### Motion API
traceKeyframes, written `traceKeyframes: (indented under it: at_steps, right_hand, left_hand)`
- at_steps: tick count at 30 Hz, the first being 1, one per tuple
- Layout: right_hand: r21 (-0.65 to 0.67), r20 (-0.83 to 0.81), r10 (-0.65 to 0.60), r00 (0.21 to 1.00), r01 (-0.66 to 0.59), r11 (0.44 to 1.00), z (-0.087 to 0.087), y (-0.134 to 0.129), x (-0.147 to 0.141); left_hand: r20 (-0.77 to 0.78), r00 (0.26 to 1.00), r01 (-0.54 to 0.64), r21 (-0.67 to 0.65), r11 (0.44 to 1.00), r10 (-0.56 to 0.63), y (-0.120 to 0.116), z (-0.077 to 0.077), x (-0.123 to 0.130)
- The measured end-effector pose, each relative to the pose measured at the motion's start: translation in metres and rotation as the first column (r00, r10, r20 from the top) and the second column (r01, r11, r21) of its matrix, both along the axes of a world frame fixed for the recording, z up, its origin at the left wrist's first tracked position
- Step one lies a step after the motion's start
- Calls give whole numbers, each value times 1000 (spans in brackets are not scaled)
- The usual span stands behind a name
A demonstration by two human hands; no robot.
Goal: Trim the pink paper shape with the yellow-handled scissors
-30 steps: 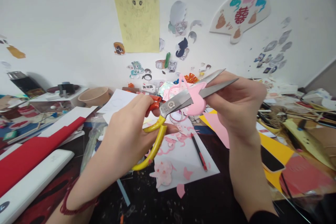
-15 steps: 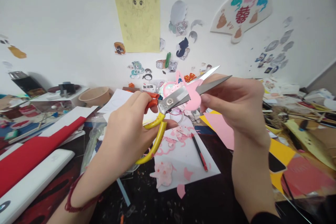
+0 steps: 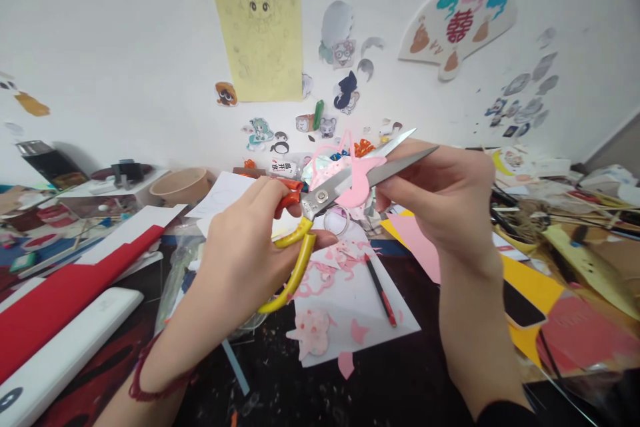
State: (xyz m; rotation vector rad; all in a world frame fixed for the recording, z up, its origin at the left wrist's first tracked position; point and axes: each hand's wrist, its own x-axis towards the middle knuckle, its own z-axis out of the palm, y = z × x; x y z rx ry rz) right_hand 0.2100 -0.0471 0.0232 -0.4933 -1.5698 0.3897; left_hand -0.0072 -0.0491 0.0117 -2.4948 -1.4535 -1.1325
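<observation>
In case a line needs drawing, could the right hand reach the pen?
Probably yes: the pen lies uncovered on paper; nothing visible blocks the right hand, though busy near the pink cutout.

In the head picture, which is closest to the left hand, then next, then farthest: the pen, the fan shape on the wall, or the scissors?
1. Scissors: right in the left hand.
2. Pen: on the white sheet, to the hand's right.
3. Fan shape: high on the wall, far right.

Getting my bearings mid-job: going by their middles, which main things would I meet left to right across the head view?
White slab → left hand → scissors' pivot → pink cutout → right hand → pinkish-red packet.
</observation>
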Motion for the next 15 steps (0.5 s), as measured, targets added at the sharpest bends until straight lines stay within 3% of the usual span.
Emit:
traceKeyframes:
  at_steps: [15]
  right_hand:
    - [-48,82,38,996,-34,998,0,0,8]
  left_hand:
    - [-37,999,-12,10,1000,12,0,2,1]
